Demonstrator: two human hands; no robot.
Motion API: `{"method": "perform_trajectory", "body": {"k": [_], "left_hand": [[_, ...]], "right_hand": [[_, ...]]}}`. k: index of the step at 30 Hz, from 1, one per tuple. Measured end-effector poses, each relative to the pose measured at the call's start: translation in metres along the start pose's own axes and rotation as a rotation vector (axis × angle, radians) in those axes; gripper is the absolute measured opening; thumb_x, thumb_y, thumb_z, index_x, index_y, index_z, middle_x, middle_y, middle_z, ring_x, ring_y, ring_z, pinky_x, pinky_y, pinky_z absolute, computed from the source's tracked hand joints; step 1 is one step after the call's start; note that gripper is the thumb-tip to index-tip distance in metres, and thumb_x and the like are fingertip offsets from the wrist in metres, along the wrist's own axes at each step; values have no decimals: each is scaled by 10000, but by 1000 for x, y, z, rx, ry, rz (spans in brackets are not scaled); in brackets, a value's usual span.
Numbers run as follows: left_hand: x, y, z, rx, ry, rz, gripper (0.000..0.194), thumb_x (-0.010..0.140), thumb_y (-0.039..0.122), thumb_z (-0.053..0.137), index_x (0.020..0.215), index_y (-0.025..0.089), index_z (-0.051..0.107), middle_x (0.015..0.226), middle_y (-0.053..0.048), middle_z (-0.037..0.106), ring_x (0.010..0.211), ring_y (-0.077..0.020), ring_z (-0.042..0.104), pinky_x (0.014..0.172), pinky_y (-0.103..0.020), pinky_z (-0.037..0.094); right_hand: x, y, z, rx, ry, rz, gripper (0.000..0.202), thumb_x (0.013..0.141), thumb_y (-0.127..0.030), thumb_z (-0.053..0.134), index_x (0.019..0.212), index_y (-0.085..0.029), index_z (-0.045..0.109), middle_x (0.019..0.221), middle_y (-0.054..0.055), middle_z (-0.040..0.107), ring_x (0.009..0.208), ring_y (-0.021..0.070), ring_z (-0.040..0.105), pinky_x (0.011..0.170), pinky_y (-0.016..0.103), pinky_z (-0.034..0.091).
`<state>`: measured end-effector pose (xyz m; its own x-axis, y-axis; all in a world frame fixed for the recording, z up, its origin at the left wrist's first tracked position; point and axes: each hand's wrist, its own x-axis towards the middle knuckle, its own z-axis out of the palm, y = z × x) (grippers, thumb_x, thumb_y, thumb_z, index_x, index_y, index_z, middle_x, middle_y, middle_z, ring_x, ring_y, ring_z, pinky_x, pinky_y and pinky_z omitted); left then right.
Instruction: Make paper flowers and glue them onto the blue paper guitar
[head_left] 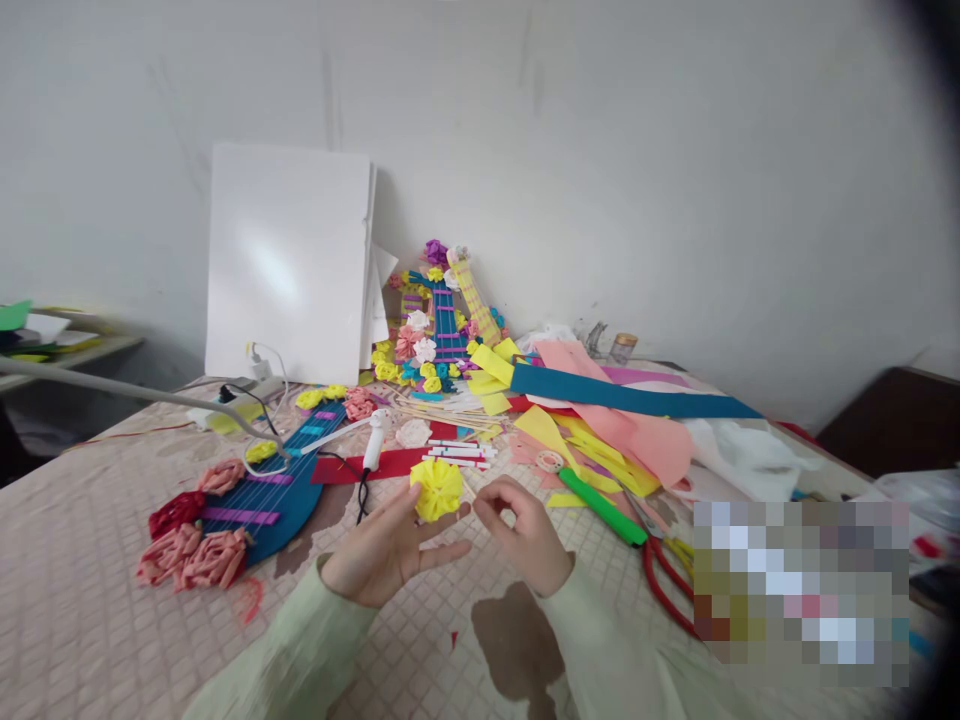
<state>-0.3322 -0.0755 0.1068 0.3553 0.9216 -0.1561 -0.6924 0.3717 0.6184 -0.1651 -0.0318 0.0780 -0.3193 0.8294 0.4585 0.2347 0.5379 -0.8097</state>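
Observation:
A round, pleated yellow paper flower (437, 489) rests in my left hand (386, 548), held at its edge by the thumb with the other fingers stretched out beneath. Close on its right, my right hand (525, 535) has thumb and forefinger pinched together on a thin pale stick (469, 488) that points toward the flower. Whether the stick touches the flower I cannot tell. Behind the hands lie a white glue gun (375, 440) and several white marker-like sticks (459, 455). Left of them is a blue paper guitar (289, 505) with purple strips, white strings and pink flowers.
Paper strips, among them a long blue strip (637, 392), pile up on the right. A green-handled tool (604, 508) and red-handled scissors (664, 580) lie nearby. A white board (289, 260) and decorated paper guitars (446, 320) lean at the wall. A pale cable arm (150, 383) crosses the left.

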Motion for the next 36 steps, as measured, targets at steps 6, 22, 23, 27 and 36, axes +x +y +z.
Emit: {"method": "perform_trajectory", "body": {"k": [6, 22, 23, 27, 36], "left_hand": [[5, -10, 6, 26, 32, -26, 237, 826, 255, 392, 997, 161, 526, 1056, -99, 560, 939, -251, 532, 875, -535, 312], [-53, -30, 38, -50, -222, -87, 326, 809, 306, 405, 1104, 188, 475, 1144, -120, 491, 1098, -324, 384, 765, -519, 387], [-47, -32, 34, -75, -183, -78, 288, 819, 304, 388, 1066, 209, 500, 1137, -96, 493, 1087, -318, 394, 773, -538, 369], [-16, -38, 17, -121, -49, -36, 245, 812, 337, 402, 1008, 252, 524, 1097, -60, 503, 1026, -265, 436, 797, -503, 353], [-11, -45, 16, -87, 164, 147, 248, 733, 307, 538, 964, 217, 541, 1087, -65, 529, 1101, -247, 383, 840, -375, 357]], "right_hand": [[-6, -13, -4, -21, -84, -3, 112, 703, -254, 550, 684, -158, 604, 665, 17, 539, 663, 141, 515, 626, 259, 416], [-1, 42, -66, -225, 194, 333, 349, 731, -432, 455, 608, -152, 621, 602, 47, 574, 633, 180, 529, 639, 301, 416], [-3, 36, -61, -180, 147, 327, 372, 745, -439, 436, 587, -153, 613, 589, 46, 562, 619, 172, 523, 638, 298, 415], [-12, 5, -30, 347, -174, 201, 348, 731, -412, 500, 1018, -219, 524, 976, 64, 544, 818, 165, 521, 708, 287, 423], [-16, -12, -2, 461, -461, 293, 254, 723, -397, 520, 712, -147, 562, 480, -56, 367, 420, 50, 316, 401, 180, 277]]}}
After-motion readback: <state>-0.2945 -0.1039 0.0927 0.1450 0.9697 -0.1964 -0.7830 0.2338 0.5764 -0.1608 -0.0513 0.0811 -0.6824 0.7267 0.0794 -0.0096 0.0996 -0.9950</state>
